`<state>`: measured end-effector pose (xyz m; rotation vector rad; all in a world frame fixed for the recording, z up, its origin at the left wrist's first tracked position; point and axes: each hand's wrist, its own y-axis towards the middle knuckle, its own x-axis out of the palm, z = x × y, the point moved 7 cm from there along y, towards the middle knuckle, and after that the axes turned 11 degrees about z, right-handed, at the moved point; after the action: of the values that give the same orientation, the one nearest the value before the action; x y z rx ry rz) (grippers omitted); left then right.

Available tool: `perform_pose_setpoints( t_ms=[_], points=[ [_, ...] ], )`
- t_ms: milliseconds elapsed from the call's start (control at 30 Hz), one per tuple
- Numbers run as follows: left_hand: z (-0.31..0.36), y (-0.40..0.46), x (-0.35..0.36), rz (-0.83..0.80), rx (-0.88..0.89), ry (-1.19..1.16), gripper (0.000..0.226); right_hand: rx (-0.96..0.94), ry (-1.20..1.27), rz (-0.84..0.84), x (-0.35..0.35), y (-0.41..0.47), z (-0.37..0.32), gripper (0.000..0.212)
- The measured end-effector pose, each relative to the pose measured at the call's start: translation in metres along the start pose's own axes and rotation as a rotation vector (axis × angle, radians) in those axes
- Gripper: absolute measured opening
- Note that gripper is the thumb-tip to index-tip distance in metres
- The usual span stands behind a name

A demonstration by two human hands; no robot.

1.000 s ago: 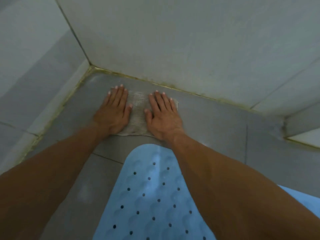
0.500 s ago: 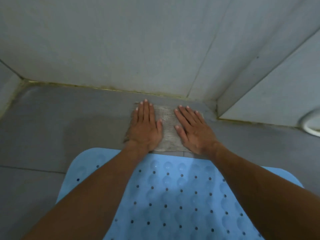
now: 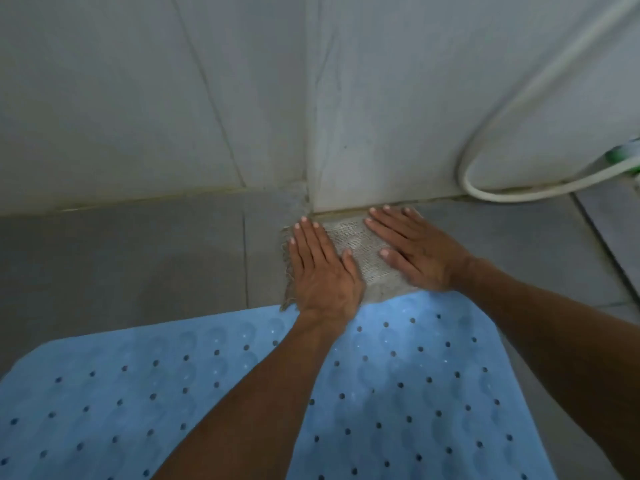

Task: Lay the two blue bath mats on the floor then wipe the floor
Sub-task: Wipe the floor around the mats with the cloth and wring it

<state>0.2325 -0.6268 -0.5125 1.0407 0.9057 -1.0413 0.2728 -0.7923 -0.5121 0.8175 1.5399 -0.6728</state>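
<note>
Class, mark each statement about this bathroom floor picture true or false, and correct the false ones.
1. Both hands, left hand and right hand, press flat on the grey woven cloth. True.
2. The light blue perforated rubber bath mat is rolled up. False: it lies flat on the floor.
3. A white hose loops by the wall. True.
4. The cloth lies on the mat. False: it lies on grey floor tile.
</note>
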Motion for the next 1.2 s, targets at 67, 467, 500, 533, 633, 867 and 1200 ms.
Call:
perform_pose_setpoints(
  t_ms=[67, 467, 500, 533, 633, 867, 1200],
  points=[
    [0.033, -0.002, 0.01, -0.056, 0.005, -0.034, 0.07, 0.039, 0.009, 0.0, -0.004, -0.019, 0.028, 0.062],
    [0.222, -0.022, 0.063, -0.175, 0.179, -0.076, 0.069, 0.29, -0.034, 0.003, -0.028, -0.147, 0.182, 0.062],
    [0.236, -0.026, 0.066, -0.186, 0.193, -0.072, 0.069, 0.307, -0.033, -0.001, -0.031, -0.157, 0.191, 0.062],
    [0.247, -0.03, 0.068, -0.185, 0.203, -0.068, 0.069, 0.319, -0.032, -0.008, -0.032, -0.166, 0.198, 0.062],
    [0.261, -0.038, 0.072, -0.157, 0.196, -0.062, 0.069, 0.345, -0.032, -0.024, -0.033, -0.179, 0.204, 0.062],
    [0.268, -0.065, 0.065, -0.118, 0.247, -0.047, 0.069, 0.386, -0.04, -0.03, -0.033, -0.216, 0.191, 0.06],
    [0.274, -0.197, 0.037, -0.223, 0.322, -0.098, 0.07, 0.466, -0.06, -0.032, -0.031, -0.333, 0.123, 0.063]
  ],
)
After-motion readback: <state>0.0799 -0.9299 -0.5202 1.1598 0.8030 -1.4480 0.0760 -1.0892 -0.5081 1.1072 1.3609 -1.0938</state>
